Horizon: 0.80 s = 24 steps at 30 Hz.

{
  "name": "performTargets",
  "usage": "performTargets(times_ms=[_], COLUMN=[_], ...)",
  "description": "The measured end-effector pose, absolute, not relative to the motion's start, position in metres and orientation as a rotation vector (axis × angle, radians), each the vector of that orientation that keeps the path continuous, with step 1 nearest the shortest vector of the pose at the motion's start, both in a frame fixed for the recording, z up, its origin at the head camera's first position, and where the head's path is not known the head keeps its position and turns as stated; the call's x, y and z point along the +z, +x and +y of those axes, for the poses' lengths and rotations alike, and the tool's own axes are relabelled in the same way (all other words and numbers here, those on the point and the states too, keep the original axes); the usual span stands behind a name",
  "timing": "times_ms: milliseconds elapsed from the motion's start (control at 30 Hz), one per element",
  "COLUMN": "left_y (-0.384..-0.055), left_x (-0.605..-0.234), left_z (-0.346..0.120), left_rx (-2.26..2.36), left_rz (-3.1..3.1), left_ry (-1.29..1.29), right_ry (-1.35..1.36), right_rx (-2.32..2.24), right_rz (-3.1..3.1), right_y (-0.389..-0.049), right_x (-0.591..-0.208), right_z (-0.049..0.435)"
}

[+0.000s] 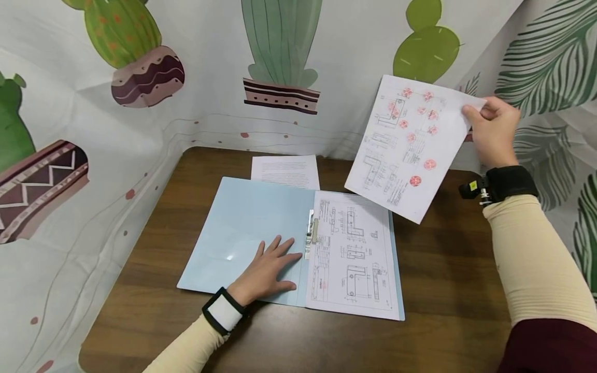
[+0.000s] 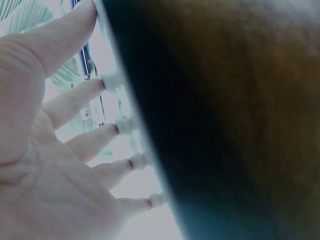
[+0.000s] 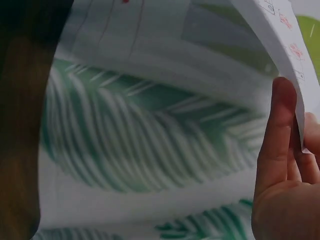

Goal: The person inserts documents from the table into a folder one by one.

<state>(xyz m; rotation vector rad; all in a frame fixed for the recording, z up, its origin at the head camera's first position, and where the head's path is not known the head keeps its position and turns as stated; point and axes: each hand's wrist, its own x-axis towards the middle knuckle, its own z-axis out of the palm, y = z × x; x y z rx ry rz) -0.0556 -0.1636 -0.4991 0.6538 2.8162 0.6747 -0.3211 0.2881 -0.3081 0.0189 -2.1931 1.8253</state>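
A light blue folder (image 1: pixel 242 223) lies opened flat on the table, with a metal clip (image 1: pixel 311 233) at its spine. My left hand (image 1: pixel 263 272) rests on its left cover, fingers spread; the left wrist view shows the fingertips against the bright cover. On the folder's right side lies a sheet with technical drawings (image 1: pixel 359 254). Up at the right, my right hand (image 1: pixel 496 127) pinches a corner of another drawing sheet (image 1: pixel 410 145), marked with several red stamps, between thumb and fingers. That sheet hangs tilted, overlapping the folder's upper right edge in the head view.
A sheet of printed text (image 1: pixel 286 171) lies behind the folder, partly covered by it. The brown wooden table (image 1: pixel 448 280) reaches back to a white cloth (image 1: pixel 205 67) printed with cacti and leaves.
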Motion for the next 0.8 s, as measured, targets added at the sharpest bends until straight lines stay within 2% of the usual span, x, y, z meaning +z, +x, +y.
performTargets(times_ms=[400, 800], left_y=[-0.057, -0.057], left_x=[-0.499, -0.499], left_z=[-0.162, -0.162], left_rx=[0.655, 0.674], left_rz=[2.815, 2.811], left_ry=[0.636, 0.632], right_ry=[-0.200, -0.337], right_rx=[1.934, 1.662], right_rz=[-2.299, -2.626], right_y=[-0.312, -0.300], right_x=[-0.334, -0.375], right_z=[0.328, 0.349])
